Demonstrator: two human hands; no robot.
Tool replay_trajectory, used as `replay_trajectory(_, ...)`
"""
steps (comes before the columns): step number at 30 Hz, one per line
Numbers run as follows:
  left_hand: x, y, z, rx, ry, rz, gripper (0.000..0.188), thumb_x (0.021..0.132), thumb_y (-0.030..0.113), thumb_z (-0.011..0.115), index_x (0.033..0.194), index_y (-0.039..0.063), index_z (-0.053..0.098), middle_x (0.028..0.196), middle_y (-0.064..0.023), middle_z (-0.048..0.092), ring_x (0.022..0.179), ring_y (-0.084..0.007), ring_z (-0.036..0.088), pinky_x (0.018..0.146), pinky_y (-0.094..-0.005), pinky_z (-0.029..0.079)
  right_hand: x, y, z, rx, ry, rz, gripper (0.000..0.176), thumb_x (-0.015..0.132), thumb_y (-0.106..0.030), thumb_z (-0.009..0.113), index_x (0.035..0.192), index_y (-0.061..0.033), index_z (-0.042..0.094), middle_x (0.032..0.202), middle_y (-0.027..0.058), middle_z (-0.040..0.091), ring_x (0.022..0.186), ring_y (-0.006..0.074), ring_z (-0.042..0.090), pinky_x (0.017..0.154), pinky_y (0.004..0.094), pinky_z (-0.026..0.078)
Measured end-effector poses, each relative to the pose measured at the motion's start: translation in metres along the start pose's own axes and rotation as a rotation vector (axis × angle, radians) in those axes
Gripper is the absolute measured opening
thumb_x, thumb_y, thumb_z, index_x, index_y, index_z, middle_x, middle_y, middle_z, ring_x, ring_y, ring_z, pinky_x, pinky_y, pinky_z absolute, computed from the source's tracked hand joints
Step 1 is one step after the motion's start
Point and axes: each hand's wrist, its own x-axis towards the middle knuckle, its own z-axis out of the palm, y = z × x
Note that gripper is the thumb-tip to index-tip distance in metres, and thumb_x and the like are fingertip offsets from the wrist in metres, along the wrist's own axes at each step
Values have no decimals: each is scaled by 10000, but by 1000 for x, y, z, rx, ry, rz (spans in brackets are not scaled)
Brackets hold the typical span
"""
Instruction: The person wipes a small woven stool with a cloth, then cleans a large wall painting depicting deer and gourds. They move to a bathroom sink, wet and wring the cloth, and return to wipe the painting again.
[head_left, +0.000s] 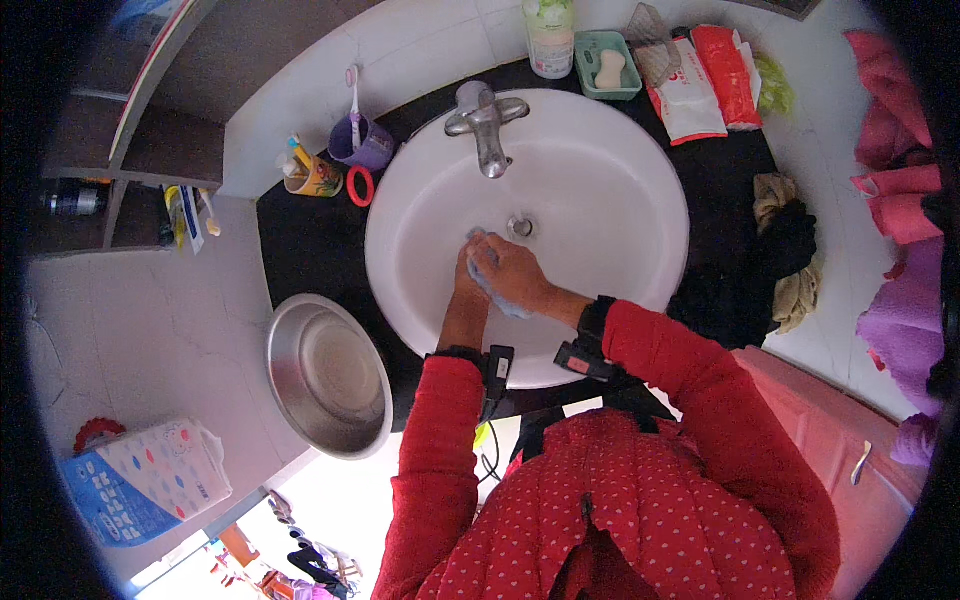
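Observation:
Both of my hands are together over the white sink basin (600, 195), just below the metal drain (520, 226). A wet-looking blue-grey cloth (511, 306) is squeezed between them, one end hanging below my right hand. My right hand (517, 270) wraps over the cloth with its fingers closed. My left hand (469, 274) presses against it from the other side, partly hidden by the right. The chrome faucet (489, 139) stands at the back of the basin above my hands. No water stream shows from its spout.
A steel bowl (330, 375) rests on the dark counter (307, 251) at left. Behind it are a purple cup (367, 146) with a toothbrush and a yellow cup (319, 180). A soap dish (609, 66), bottle (551, 41) and packets (686, 94) line the back. Crumpled cloths (787, 255) lie at right.

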Motion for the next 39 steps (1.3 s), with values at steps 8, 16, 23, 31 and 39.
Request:
replay_trajectory(8,-53,88,83,-526,310,-302,602,982,492,478,1359,23,475,1296,-128,571,1209,-295,552,967,-466,493,47,42,-67,-629,44,136,215,944,-296,510,992,-105,596,926,129,623,898,363,624,742,504,510)
replay_trajectory(16,-66,109,81,-601,184,-549,759,931,703,327,1464,165,377,1470,-101,436,1359,-360,392,1123,-541,306,31,57,-8,-339,7,275,325,936,-412,568,1063,-123,648,1022,164,629,998,384,597,848,510,478)
replay_trajectory(23,-34,58,37,-1081,-564,87,539,999,527,398,1347,121,464,1339,-107,525,1267,-277,489,1056,-472,416,20,-12,5,-129,-27,-64,345,983,-345,489,877,-61,654,939,161,609,835,369,623,779,461,512)
replay_trajectory(31,-61,103,77,-554,339,-478,529,998,535,395,1310,129,526,1341,-101,558,1227,-314,523,1012,-515,436,62,64,-44,-740,246,-59,221,979,-268,487,1047,-136,651,974,123,653,874,358,615,790,472,491)
replay_trajectory(39,-56,96,50,-803,25,-360,629,941,640,408,1316,145,509,1347,-111,545,1221,-341,529,1036,-561,396,31,31,9,-167,-9,232,395,946,-422,558,1024,-54,676,1008,166,670,943,384,625,849,486,502)
